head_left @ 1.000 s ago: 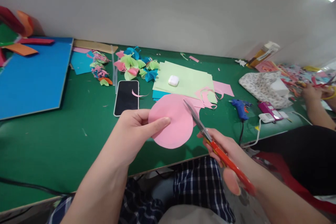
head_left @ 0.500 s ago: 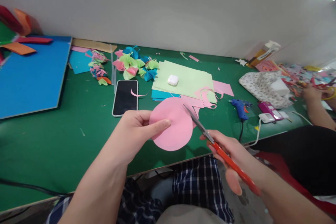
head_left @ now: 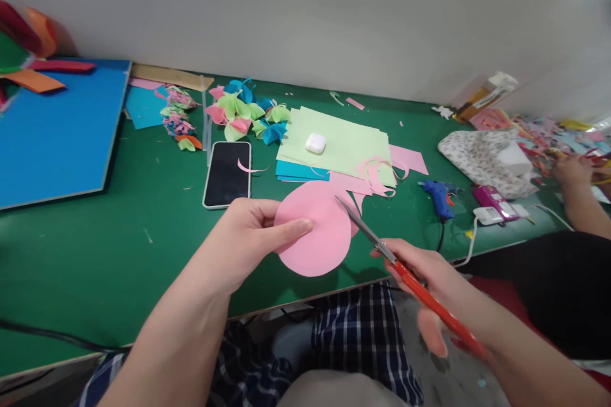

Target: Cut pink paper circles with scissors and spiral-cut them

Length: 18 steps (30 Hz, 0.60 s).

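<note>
My left hand (head_left: 267,229) pinches a round piece of pink paper (head_left: 319,248) at its left side, thumb on top. The disc is held above the front edge of the green table (head_left: 176,267). In my right hand (head_left: 424,273) is a pair of scissors (head_left: 424,296) with red handles, its fingers closed round them. The blade tips lie over the upper right of the disc, where a pink flap hangs off the edge behind the blades. Curled pink paper strips (head_left: 382,178) lie just beyond.
Behind are light green sheets (head_left: 344,127) bearing a white earphone case (head_left: 316,143). A phone (head_left: 228,175), folded paper flowers (head_left: 236,108) and a blue board (head_left: 57,140) stand leftward. Rightward are a blue glue gun (head_left: 438,198), a patterned cloth (head_left: 482,156) and another person's hand (head_left: 573,172).
The scissors and my right hand have shifted slightly right and down. My left hand keeps hold of the pink disc, which has barely moved. The view has tilted a little.
</note>
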Available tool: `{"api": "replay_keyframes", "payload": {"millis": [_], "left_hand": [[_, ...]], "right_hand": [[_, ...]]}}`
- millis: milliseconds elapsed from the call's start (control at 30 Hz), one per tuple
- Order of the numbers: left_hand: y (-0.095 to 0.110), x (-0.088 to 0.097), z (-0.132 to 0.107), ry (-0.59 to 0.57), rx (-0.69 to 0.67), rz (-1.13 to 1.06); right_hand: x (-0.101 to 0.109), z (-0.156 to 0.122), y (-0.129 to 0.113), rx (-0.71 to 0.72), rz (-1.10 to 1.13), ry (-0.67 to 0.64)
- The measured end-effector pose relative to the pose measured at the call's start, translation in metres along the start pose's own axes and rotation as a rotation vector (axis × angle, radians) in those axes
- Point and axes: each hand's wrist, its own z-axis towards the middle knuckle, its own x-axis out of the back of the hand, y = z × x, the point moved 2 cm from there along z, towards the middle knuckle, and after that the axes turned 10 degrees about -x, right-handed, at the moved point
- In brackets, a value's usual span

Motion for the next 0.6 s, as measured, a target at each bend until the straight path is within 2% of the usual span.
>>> {"api": "replay_keyframes", "payload": {"millis": [233,400,600], "left_hand": [[0.0001,-0.0001,-0.0012,-0.003,0.009,0.021],[0.0006,-0.0005,-0.0003,-0.009,0.015,0.038],[0.0000,-0.0022,0.0014,-0.051,0.018,0.055]], "right_hand": [[0.0039,-0.0010,0.0003,0.002,0.012,-0.028],[0.0067,0.0001,0.0019,0.083,-0.060,0.046],[0.0101,-0.0022,0.0063,0.047,-0.080,0.012]]}}
